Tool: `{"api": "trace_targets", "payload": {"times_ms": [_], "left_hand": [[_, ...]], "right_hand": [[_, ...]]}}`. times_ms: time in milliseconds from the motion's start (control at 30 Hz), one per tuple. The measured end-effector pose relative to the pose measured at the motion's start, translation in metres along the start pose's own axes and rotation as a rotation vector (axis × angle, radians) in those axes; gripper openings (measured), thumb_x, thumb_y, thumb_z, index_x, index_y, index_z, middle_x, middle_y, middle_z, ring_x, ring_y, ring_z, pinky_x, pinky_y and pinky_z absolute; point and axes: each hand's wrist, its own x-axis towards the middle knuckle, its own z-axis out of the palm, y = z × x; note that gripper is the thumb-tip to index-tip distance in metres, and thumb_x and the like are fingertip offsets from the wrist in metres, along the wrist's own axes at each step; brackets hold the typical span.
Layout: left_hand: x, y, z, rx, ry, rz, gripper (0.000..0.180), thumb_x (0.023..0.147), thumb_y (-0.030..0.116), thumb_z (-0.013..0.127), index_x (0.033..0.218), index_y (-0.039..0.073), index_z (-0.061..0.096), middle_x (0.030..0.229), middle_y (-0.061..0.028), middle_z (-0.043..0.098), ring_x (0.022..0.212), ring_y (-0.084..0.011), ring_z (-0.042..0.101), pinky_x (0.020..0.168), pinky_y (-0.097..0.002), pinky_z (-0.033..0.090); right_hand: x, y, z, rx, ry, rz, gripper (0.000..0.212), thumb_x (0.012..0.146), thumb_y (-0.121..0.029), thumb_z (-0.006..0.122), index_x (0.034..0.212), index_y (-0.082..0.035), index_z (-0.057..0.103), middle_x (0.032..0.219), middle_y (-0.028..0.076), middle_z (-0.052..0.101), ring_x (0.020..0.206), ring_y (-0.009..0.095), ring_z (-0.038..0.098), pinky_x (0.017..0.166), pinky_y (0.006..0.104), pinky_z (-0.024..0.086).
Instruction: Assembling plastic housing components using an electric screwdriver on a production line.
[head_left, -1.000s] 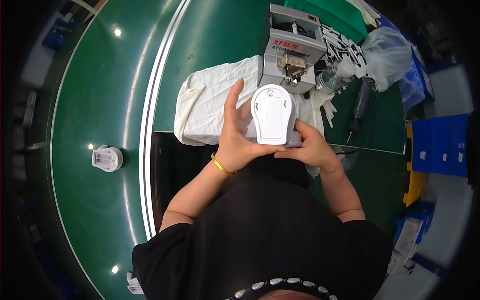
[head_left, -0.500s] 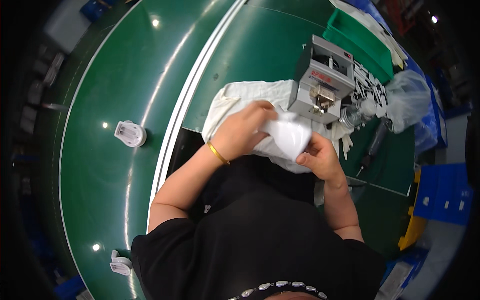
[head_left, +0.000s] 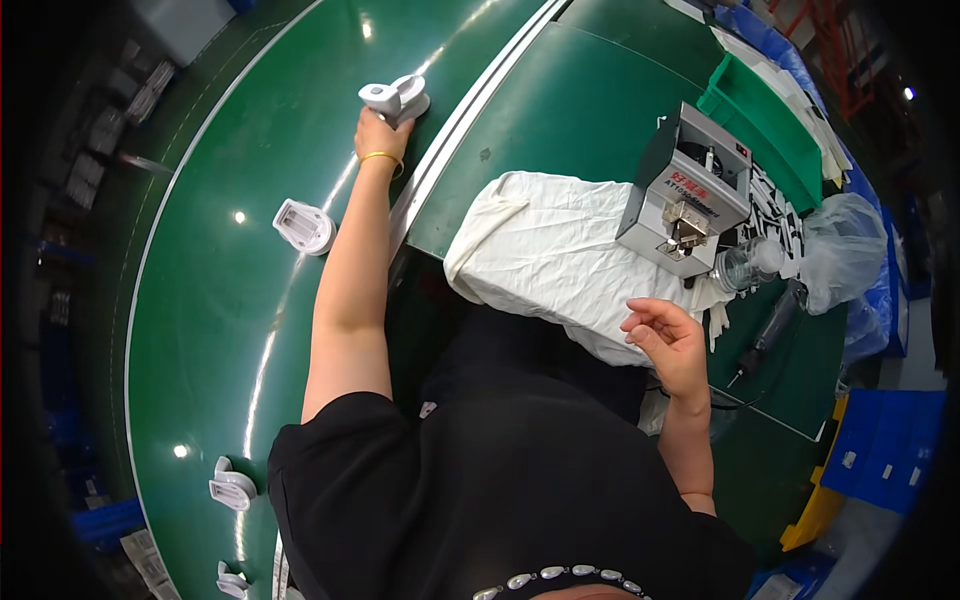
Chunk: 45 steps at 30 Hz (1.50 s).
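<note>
Stretched out over the green belt, my left hand (head_left: pixel 380 135) is closed on a white plastic housing (head_left: pixel 408 92) with a rounded base and a handle-like arm. The housing is at the belt, near its inner edge; whether it rests on the surface I cannot tell. My right hand (head_left: pixel 675 345) hovers by the near right part of a white cloth (head_left: pixel 560 225), fingers loosely bent and apart, with nothing in it. Nearer to me on the belt lies a similar white housing (head_left: pixel 304 227), its recessed side up.
More white housings (head_left: pixel 232 487) lie at the near left of the belt (head_left: pixel 215 330). A grey screw-feeding machine (head_left: pixel 690 190) stands behind the cloth. Right of it are a clear jar (head_left: pixel 735 268), an electric screwdriver (head_left: pixel 770 335), a plastic bag (head_left: pixel 845 250) and a green bin (head_left: pixel 765 130).
My left hand has carried the white housing from above the cloth out to the far left over the belt. My right hand has let go of it. The belt's other housings have shifted nearer.
</note>
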Motion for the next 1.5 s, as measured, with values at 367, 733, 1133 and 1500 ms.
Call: {"api": "trace_targets", "payload": {"times_ms": [367,733,1133,1500], "left_hand": [[-0.067,-0.106,-0.187,-0.183,-0.569,0.124,0.091,0.059,0.004,0.085,0.142,0.009,0.048,0.145,-0.0109,0.043,0.129,-0.0274,0.048,0.108,-0.0383,0.043],[-0.064,-0.089,-0.183,0.228,-0.353,0.327,0.057,0.072,0.002,0.078,0.124,0.004,0.055,0.111,-0.0112,0.064,0.105,-0.0219,0.061,0.094,-0.0324,0.048],[-0.272,0.158,-0.088,-0.69,-0.844,0.545,0.061,0.062,0.01,0.082,0.114,-0.003,0.054,0.111,-0.0169,0.066,0.086,-0.0241,0.065,0.08,-0.0325,0.052],[-0.334,0.159,-0.041,-0.874,-0.579,0.703,0.11,0.056,0.03,0.095,0.141,-0.003,0.033,0.129,-0.0202,0.06,0.114,-0.0374,0.057,0.093,-0.0412,0.047]], "right_hand": [[0.003,0.013,-0.007,-0.029,0.0,0.116,0.027,0.091,-0.005,0.069,0.117,0.001,0.066,0.094,0.004,0.067,0.086,0.009,0.062,0.078,0.0232,0.05],[-0.005,-0.013,-0.078,-0.075,0.55,-0.167,0.013,0.091,-0.005,0.067,0.102,0.001,0.07,0.086,0.006,0.07,0.071,0.009,0.062,0.066,0.0223,0.05],[0.043,0.008,-0.198,-1.398,0.734,0.477,0.029,0.081,-0.029,0.073,0.098,-0.006,0.07,0.098,0.02,0.072,0.096,0.037,0.069,0.084,0.0452,0.055],[-0.01,-0.03,-0.159,-1.04,1.105,-0.226,0.026,0.095,-0.025,0.067,0.112,-0.004,0.069,0.086,0.005,0.063,0.072,0.011,0.057,0.066,0.0251,0.048]]}}
